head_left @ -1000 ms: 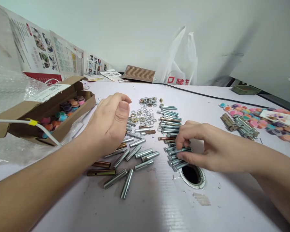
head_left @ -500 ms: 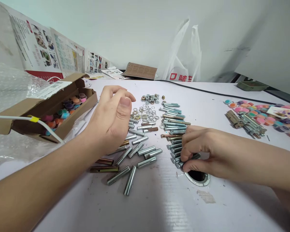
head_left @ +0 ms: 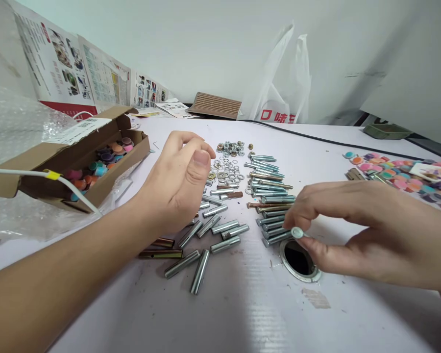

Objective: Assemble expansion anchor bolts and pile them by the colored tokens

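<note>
Pinched between the thumb and forefinger of my right hand [head_left: 349, 230] is a bolt [head_left: 297, 233], its round head facing me and its shank mostly hidden by the hand. Just left of that hand lies a column of silver and brassy bolts [head_left: 270, 186]. My left hand [head_left: 180, 181] hovers with loosely curled fingers over metal sleeves [head_left: 225, 244], and nothing shows in it; its palm side is hidden. Several sleeves lie scattered below and right of it. Beyond them are washers [head_left: 224, 171] and a small heap of nuts [head_left: 231, 147].
A cardboard box [head_left: 132, 159] of colourful paint pots stands at left on bubble wrap [head_left: 18, 122]. More paint pots [head_left: 400, 179] lie at right. A round hole with a metal rim [head_left: 311, 278] opens in the table. A black cable [head_left: 297, 134] and plastic bag [head_left: 275, 93] are behind.
My right hand has lifted a bolt from the near end of the column and moved it slightly right and up. My left hand has barely shifted; the whole view has tilted slightly.
</note>
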Motion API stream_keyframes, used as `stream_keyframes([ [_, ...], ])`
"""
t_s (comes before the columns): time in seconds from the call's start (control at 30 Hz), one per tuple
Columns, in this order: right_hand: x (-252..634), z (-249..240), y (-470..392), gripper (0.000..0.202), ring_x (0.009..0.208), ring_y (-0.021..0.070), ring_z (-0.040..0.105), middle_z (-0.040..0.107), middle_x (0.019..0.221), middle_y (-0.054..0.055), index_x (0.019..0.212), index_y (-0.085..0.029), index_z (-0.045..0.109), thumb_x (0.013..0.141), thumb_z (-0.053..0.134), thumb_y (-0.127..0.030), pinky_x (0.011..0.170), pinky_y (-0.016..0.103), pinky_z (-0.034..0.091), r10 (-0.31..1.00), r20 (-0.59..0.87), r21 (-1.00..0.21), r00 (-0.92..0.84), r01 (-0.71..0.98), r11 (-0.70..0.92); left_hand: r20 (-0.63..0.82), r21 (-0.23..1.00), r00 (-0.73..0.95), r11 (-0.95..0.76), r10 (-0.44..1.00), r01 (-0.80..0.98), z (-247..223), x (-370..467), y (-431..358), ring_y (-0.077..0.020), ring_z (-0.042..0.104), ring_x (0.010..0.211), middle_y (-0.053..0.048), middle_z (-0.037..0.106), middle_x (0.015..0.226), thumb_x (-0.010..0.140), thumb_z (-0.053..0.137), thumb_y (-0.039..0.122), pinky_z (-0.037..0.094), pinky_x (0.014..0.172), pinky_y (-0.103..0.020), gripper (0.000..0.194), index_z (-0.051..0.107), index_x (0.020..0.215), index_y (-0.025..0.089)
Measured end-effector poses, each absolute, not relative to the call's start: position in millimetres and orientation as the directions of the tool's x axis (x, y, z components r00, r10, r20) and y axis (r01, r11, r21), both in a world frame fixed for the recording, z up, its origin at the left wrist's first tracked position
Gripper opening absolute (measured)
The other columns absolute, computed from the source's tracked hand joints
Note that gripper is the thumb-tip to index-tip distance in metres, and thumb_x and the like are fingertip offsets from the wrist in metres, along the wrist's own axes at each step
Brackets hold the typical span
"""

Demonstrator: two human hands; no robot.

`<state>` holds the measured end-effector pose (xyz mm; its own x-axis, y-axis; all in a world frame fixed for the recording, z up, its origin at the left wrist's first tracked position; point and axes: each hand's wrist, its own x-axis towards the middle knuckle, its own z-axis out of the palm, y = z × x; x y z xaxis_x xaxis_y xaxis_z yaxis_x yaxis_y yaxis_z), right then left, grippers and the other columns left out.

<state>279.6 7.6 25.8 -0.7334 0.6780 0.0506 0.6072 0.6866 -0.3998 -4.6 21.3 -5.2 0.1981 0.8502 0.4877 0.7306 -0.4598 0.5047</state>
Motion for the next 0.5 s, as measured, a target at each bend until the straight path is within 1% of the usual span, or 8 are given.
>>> stream_keyframes([
  [0.07, 279, 26, 5, 0.006, 0.056, 0.0106, 0.057, 0.064, 0.068, -0.002, 0.078, -0.026, 0.065, 0.084, 0.064, -0.025, 0.053, 0.025, 0.046, 0.697, 0.07, -0.403, -0.714, 0.619, 0.674, 0.491, 0.505, 0.203, -0.466, 0.847, 0.726, -4, -5, 21, -0.0241, 0.055, 0.105, -0.009, 0.05, 0.132, 0.099, 0.011, 0.064, 0.044, 0.095, -0.04, 0.062, 0.06, 0.11, 0.027],
  [0.13, 273, 24, 3, 0.007, 0.057, 0.0094, 0.057, 0.065, 0.069, -0.002, 0.078, -0.025, 0.065, 0.085, 0.065, -0.024, 0.054, 0.023, 0.045, 0.688, 0.115, -0.433, -0.716, 0.587, 0.683, 0.498, 0.5, 0.233, -0.496, 0.835, 0.71, -3, -7, 23, -0.0231, 0.055, 0.103, -0.009, 0.053, 0.128, 0.101, 0.012, 0.06, 0.044, 0.092, -0.039, 0.061, 0.061, 0.108, 0.025],
  [0.2, 262, 23, 4, 0.004, 0.064, 0.0097, 0.06, 0.068, 0.077, -0.001, 0.087, -0.024, 0.07, 0.086, 0.066, -0.025, 0.058, 0.022, 0.047, 0.657, 0.194, -0.486, -0.729, 0.51, 0.71, 0.499, 0.455, 0.36, -0.592, 0.788, 0.665, 0, -8, 25, -0.0218, 0.056, 0.097, -0.009, 0.06, 0.115, 0.104, 0.019, 0.053, 0.044, 0.089, -0.038, 0.054, 0.062, 0.104, 0.022],
  [0.27, 247, 26, 10, 0.011, 0.068, 0.0102, 0.061, 0.07, 0.083, 0.0, 0.095, -0.023, 0.073, 0.088, 0.065, -0.025, 0.059, 0.022, 0.047, 0.643, 0.215, -0.532, -0.735, 0.464, 0.708, 0.473, 0.386, 0.549, -0.723, 0.689, 0.574, 2, -10, 26, -0.0204, 0.057, 0.092, -0.007, 0.065, 0.098, 0.104, 0.031, 0.045, 0.044, 0.087, -0.037, 0.042, 0.063, 0.1, 0.019],
  [0.33, 228, 32, 21, 0.012, 0.062, 0.0097, 0.058, 0.068, 0.074, 0.0, 0.088, -0.02, 0.075, 0.088, 0.063, -0.024, 0.054, 0.022, 0.043, 0.675, 0.156, -0.545, -0.721, 0.507, 0.668, 0.421, 0.355, 0.668, -0.789, 0.614, 0.501, 3, -11, 27, -0.0192, 0.058, 0.09, -0.005, 0.067, 0.093, 0.101, 0.04, 0.037, 0.044, 0.086, -0.035, 0.032, 0.064, 0.1, 0.017],
  [0.4, 211, 41, 34, 0.013, 0.052, 0.0078, 0.049, 0.061, 0.06, -0.002, 0.078, -0.019, 0.073, 0.086, 0.064, -0.025, 0.046, 0.022, 0.036, 0.721, 0.083, -0.534, -0.688, 0.581, 0.615, 0.383, 0.408, 0.656, -0.756, 0.651, 0.512, 3, -10, 26, -0.0179, 0.059, 0.091, -0.005, 0.068, 0.097, 0.099, 0.043, 0.031, 0.045, 0.082, -0.032, 0.026, 0.064, 0.104, 0.016],
  [0.47, 198, 50, 46, 0.012, 0.045, 0.0065, 0.043, 0.057, 0.054, -0.003, 0.076, -0.019, 0.072, 0.084, 0.068, -0.027, 0.041, 0.023, 0.029, 0.76, 0.05, -0.505, -0.648, 0.64, 0.579, 0.351, 0.543, 0.561, -0.652, 0.749, 0.53, 2, -9, 26, -0.0165, 0.061, 0.088, -0.005, 0.07, 0.1, 0.099, 0.046, 0.03, 0.046, 0.076, -0.029, 0.024, 0.062, 0.11, 0.017],
  [0.5, 194, 54, 51, 0.011, 0.043, 0.0064, 0.042, 0.056, 0.054, -0.003, 0.077, -0.019, 0.072, 0.082, 0.071, -0.029, 0.04, 0.024, 0.028, 0.777, 0.059, -0.501, -0.626, 0.655, 0.566, 0.322, 0.632, 0.522, -0.59, 0.789, 0.502, 1, -8, 26, -0.0157, 0.062, 0.086, -0.004, 0.07, 0.1, 0.098, 0.047, 0.032, 0.046, 0.072, -0.028, 0.025, 0.061, 0.114, 0.018],
])
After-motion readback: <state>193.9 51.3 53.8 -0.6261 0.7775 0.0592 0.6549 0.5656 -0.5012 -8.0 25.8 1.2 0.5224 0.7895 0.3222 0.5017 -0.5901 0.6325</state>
